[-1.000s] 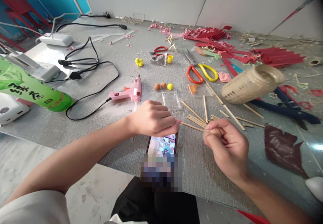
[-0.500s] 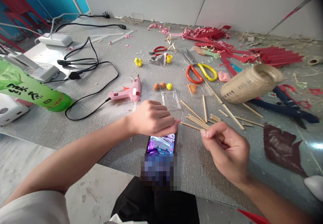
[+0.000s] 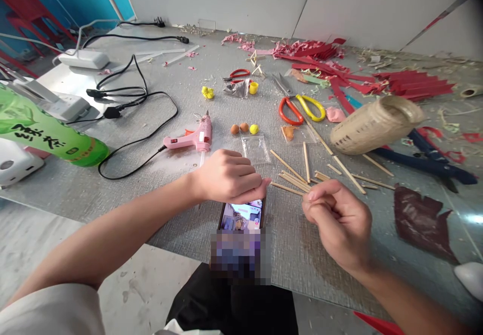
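My left hand (image 3: 230, 176) is closed in a loose fist, its thumb pressed along the top edge of a phone (image 3: 243, 214) with a lit screen that stands at the table's near edge. My right hand (image 3: 337, 219) is curled in a pinch just right of the phone, its fingertips at the end of a heap of thin wooden sticks (image 3: 290, 179). What the pinch holds, if anything, is hidden. A small clear plastic bag (image 3: 256, 149) lies just beyond my left hand.
A pink glue gun (image 3: 192, 139) with a black cable (image 3: 151, 134) lies left of three small clay balls (image 3: 244, 129). Orange-and-yellow scissors (image 3: 302, 108), a woven basket (image 3: 373, 126) on its side, blue-handled pliers (image 3: 426, 164), red paper strips (image 3: 411, 83) and a green bottle (image 3: 49, 136) also lie about.
My right hand shifted slightly and its fingers curled tighter. The picture on the phone's screen changed. My left hand stayed put.
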Tool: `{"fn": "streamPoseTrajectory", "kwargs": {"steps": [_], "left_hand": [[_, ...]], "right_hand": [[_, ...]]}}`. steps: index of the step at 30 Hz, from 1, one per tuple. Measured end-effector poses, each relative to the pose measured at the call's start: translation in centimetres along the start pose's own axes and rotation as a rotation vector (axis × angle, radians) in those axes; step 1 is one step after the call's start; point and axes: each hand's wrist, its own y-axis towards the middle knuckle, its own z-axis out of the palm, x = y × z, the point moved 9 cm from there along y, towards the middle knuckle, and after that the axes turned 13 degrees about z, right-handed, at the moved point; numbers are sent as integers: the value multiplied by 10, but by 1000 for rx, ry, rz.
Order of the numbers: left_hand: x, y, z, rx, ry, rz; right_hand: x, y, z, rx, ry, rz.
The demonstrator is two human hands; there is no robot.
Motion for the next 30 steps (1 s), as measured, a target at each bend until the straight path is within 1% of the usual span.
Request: {"fn": "streamPoseTrajectory", "kwargs": {"steps": [15,30], "left_hand": [[0,1,1,5,-1,5],[-1,1,0,15,4,12]], "right_hand": [[-5,0,1,60,60,-4],[-8,-1,1,59,47,18]]}}
